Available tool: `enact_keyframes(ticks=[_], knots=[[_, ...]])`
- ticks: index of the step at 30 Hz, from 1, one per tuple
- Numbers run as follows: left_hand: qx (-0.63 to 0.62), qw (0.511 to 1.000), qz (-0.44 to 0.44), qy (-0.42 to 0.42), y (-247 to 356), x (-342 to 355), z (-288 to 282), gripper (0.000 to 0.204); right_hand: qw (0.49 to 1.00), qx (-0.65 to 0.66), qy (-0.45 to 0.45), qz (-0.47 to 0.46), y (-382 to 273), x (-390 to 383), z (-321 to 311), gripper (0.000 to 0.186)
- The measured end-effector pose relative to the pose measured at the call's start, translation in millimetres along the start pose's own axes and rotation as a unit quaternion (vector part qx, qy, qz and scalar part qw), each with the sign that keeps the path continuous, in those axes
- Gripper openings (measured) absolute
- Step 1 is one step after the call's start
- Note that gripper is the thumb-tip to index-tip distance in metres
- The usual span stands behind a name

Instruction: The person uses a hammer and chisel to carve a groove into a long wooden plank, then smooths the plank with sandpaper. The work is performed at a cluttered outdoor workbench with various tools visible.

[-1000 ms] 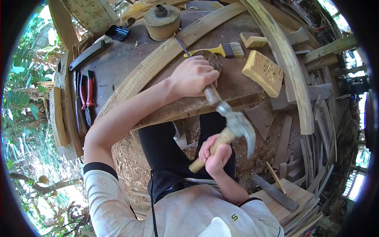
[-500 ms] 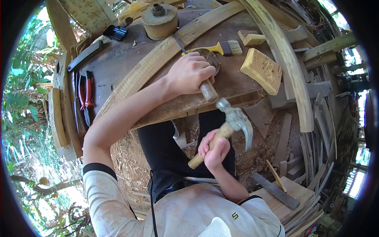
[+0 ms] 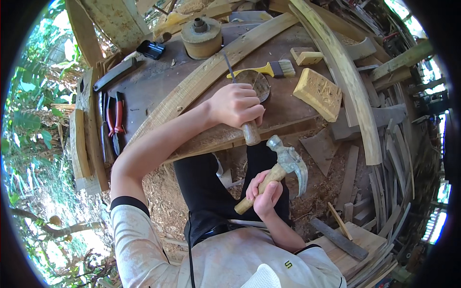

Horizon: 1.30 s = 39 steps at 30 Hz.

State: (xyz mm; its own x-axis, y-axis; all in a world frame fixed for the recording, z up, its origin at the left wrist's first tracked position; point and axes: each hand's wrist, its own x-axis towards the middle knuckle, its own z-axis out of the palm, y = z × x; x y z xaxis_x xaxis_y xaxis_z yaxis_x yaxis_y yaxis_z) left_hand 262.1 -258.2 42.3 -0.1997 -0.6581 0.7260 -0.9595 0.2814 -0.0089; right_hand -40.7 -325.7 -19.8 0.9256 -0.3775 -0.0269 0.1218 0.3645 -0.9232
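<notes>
Near the bench's front edge, my left hand (image 3: 238,105) is closed round the wooden handle (image 3: 251,133) of a chisel, whose narrow steel blade (image 3: 229,67) points away from me over a long curved board (image 3: 197,81). Beside that hand lie a round dark disc (image 3: 257,84) and a yellow-handled brush (image 3: 272,69). My right hand (image 3: 263,194) grips the wooden handle of a claw hammer (image 3: 290,165) below the bench edge, over my legs. The hammer's face is a short way right of the chisel handle's end, apart from it.
On the wooden bench (image 3: 149,72) are pliers (image 3: 116,125), a small black tray (image 3: 150,49), a cylindrical piece (image 3: 200,41) and a yellowish block (image 3: 318,94). A long pale timber (image 3: 355,96) lies along the right, with offcuts (image 3: 394,158) stacked beyond and shavings on the ground.
The view has shifted a little. My left hand and chisel have come slightly toward me; the hammer in my right hand has dropped slightly away from the chisel handle's end.
</notes>
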Motion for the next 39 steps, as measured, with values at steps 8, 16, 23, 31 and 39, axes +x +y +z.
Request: enact_keyframes(ticks=[8, 16, 23, 31, 39], knots=[[-0.005, 1.0, 0.0, -0.023, 3.2, 13.4, -16.7, 0.023, 1.0, 0.016, -0.014, -0.002, -6.0, -0.2, -7.4, 0.057], [0.07, 0.954, -0.276, -0.09, 65.1, 28.2, -79.8, 0.021, 1.0, 0.019, -0.004, 0.006, -5.1, -2.7, -17.7, 0.055], [0.192, 0.778, -0.56, -0.209, 98.9, -7.8, -113.2, 0.039, 0.998, 0.056, -0.022, 0.005, -6.1, -7.7, -27.1, 0.048], [0.231, 0.719, -0.627, -0.192, 119.8, -55.3, -122.9, 0.06, 0.999, 0.037, -0.036, 0.013, -6.3, -12.3, -26.9, 0.054], [0.265, 0.656, -0.658, -0.258, 162.0, -51.3, -128.3, 0.064, 0.998, 0.043, -0.039, 0.032, -7.1, -16.0, -24.8, 0.05]])
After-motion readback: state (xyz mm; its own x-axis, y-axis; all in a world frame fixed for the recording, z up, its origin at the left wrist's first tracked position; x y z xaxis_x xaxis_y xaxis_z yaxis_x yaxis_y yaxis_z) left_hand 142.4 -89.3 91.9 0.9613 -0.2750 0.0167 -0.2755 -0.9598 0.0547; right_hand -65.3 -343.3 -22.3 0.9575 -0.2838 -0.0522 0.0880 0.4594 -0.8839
